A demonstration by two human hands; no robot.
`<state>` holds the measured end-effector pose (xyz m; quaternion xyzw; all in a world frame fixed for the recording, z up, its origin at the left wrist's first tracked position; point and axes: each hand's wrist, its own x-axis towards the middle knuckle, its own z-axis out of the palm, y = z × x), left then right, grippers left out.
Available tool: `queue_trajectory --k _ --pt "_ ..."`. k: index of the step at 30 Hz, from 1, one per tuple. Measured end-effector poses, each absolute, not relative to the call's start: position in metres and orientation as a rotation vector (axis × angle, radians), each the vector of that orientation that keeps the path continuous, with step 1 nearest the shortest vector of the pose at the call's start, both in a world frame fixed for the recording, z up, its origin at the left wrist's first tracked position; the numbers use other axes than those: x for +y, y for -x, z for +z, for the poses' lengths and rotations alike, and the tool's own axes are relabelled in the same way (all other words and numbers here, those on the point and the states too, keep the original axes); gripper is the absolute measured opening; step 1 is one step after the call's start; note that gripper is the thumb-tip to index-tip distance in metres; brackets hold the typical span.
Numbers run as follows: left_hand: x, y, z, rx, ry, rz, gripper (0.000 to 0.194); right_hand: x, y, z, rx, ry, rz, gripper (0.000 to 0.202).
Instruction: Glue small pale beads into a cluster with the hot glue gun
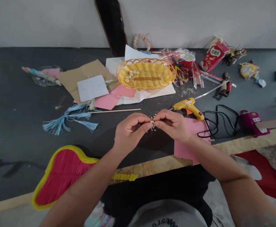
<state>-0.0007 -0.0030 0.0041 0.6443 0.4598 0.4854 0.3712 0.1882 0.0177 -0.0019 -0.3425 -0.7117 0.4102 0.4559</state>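
My left hand [134, 127] and my right hand [172, 124] meet above the dark table, thumbs and forefingers pinched together. Between the fingertips is a small beige beaded piece [152, 122], partly covered by them; its exact kind I cannot make out. Tiny pale bits show around and below it. Beyond the hands, a yellow woven basket [149, 83] contains several similar beige clusters [131, 75] at its left end. A yellow glue gun [189, 106] lies just past my right hand, above a pink sheet [181, 146].
Blue tassels [62, 121] and a thin stick [116, 110] lie to the left, near brown paper [88, 74]. A red-and-yellow padded shape [62, 176] overhangs the front edge. A phone [111, 25] leans on the wall. At right are a red carton [214, 56], black cord [219, 121] and purple device [253, 123].
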Motion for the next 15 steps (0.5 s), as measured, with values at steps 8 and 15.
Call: queue_trajectory --k 8,15 --pt "-0.0048 0.0021 0.0078 1.211 -2.037 1.317 0.008 0.0180 -0.1874 -0.0063 -1.731 0.828 1.019 0.008" --pt "-0.0049 0.0023 0.0067 1.182 -2.146 1.365 0.009 0.0183 -0.1871 -0.0056 -1.722 0.774 1.026 0.003"
